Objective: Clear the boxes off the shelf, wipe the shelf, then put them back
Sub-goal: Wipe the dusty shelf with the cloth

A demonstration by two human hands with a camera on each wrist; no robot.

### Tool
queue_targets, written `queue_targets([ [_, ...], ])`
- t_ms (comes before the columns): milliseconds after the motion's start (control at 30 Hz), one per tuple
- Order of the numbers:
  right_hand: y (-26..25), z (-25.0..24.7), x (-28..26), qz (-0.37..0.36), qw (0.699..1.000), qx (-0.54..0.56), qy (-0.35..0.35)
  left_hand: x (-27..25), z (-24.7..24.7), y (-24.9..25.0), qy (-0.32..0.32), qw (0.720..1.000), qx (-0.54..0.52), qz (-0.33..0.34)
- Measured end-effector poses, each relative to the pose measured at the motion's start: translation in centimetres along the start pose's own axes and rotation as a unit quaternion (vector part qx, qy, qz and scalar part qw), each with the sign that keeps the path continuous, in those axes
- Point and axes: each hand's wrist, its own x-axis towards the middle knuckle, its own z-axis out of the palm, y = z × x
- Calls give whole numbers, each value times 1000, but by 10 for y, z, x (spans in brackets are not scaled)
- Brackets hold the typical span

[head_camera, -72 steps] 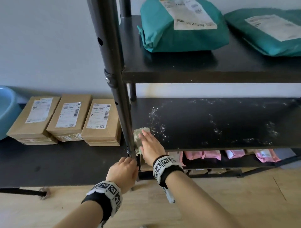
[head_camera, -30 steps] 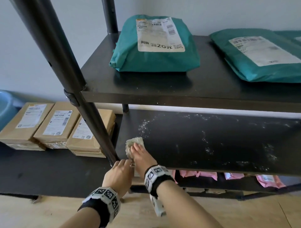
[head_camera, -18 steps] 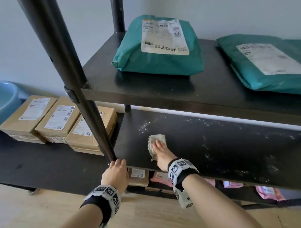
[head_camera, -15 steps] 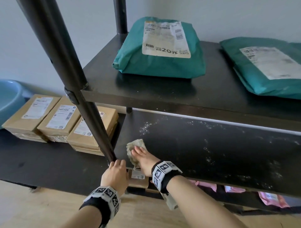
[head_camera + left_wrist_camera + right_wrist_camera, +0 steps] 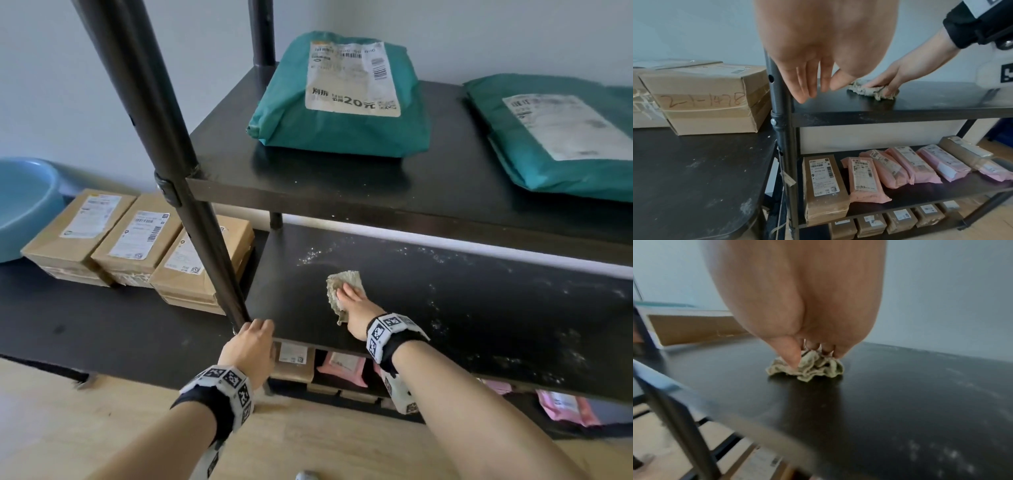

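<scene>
Three brown cardboard boxes [image 5: 137, 240] sit side by side on a low black table [image 5: 102, 325] left of the rack; the nearest box [image 5: 711, 100] fills the left wrist view's left. The black middle shelf [image 5: 479, 308] holds no boxes and is speckled with white dust [image 5: 442, 322]. My right hand [image 5: 352, 298] presses a bunched grey-green cloth [image 5: 342, 279] onto the shelf's left part, thumb and fingertips dug into the cloth [image 5: 813, 368]. My left hand [image 5: 255, 337] rests against the front left post [image 5: 205, 240] at the shelf corner, its fingers [image 5: 803, 87] straight and holding nothing.
Two green mailer bags [image 5: 342, 102] [image 5: 561, 137] lie on the top shelf. A blue basin [image 5: 24, 202] stands at the far left. On the lower shelf a brown box [image 5: 824, 186] and several pink packets [image 5: 900, 165] lie in a row. Below is wooden floor.
My right hand has slid the cloth from the front left corner rightward and deeper onto the shelf. The left hand has stayed at the post.
</scene>
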Motion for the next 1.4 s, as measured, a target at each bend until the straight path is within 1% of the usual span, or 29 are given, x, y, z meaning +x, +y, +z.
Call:
queue_targets([
  [133,-35,21,-9,-71,997,-19,-13,-1,-4,11,-1,1000,10,13],
  [200,-53,30,-6,-86,996,-22,-29,-1,-2,12,1,1000,19,19],
  [267,-65,32,-5,-90,996,-6,-15,-4,1,13,0,1000,19,13],
  [333,-66,29,1,-94,995,14,0,-6,3,12,1,1000,10,2],
  [533,-57,6,38,-137,990,-33,-15,6,10,14,21,999,-16,-42],
  [567,-49,0,50,-132,991,-38,-11,10,13,17,24,999,-16,-46],
  [600,-39,-8,61,-111,993,-38,-1,16,15,21,27,998,-16,-48],
  [700,8,-28,82,-12,999,-27,33,29,22,34,31,998,-14,-43],
  [767,28,-35,77,22,999,-15,18,34,24,39,30,998,-11,-45],
  [800,30,-36,72,25,1000,-11,8,36,23,40,31,998,-10,-49],
  [833,25,-36,66,15,1000,-13,-1,37,23,41,33,998,-8,-55],
  [867,16,-33,61,-12,1000,-17,-6,38,22,41,36,997,-6,-62],
  [1000,-39,-8,55,-175,983,-37,-32,37,16,36,61,994,-9,-89],
  [1067,-63,-4,68,-222,974,-39,-24,37,14,32,77,991,-28,-107],
  [1133,-75,-9,87,-245,968,-48,-12,39,12,28,90,987,-47,-123],
  [1200,-68,-19,111,-236,970,-52,-9,42,12,24,93,986,-49,-130],
  [1300,-29,-43,134,-165,984,-51,34,47,17,21,80,989,-32,-118],
  [1400,17,-58,131,-97,993,-37,56,49,21,22,56,990,-48,-122],
])
